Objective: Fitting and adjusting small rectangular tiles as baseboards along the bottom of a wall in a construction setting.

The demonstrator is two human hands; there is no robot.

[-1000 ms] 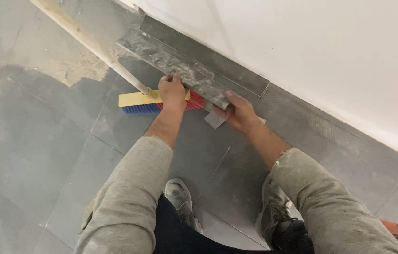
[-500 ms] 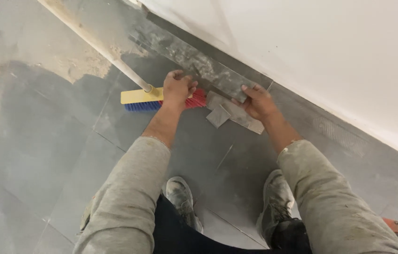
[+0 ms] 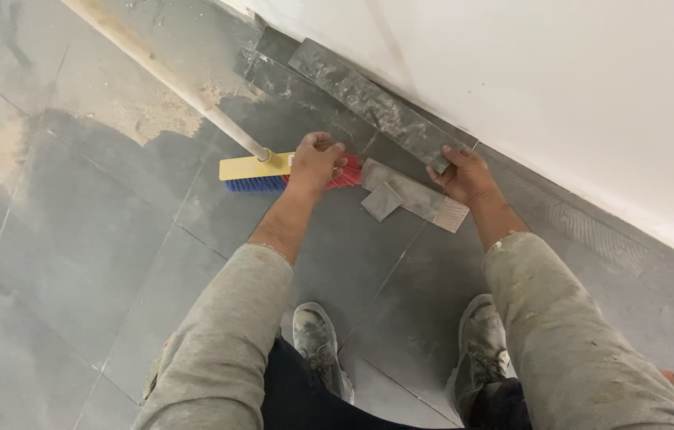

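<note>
Grey floor tiles, dusty and streaked with pale sandy residue at the left, run up to a white wall in this downward view from a person's head. Nearest the camera are two dust-caked shoes, planted on the tiles between grey sleeves. Farther out, the left hand is curled into a loose fist over the head of a push broom, whose yellow block carries blue and red bristles; whether the fingers truly grip it cannot be told. The broom's pale handle slants away toward the upper left. Just beside the broom head, flat on the floor, lie small tile offcuts, one with a ridged pale end. The right hand is closed on the near end of a long grey tile strip, fingers over its edge. That strip lies at a slant along the foot of the wall, partly over another dark strip lying by the baseline.
</note>
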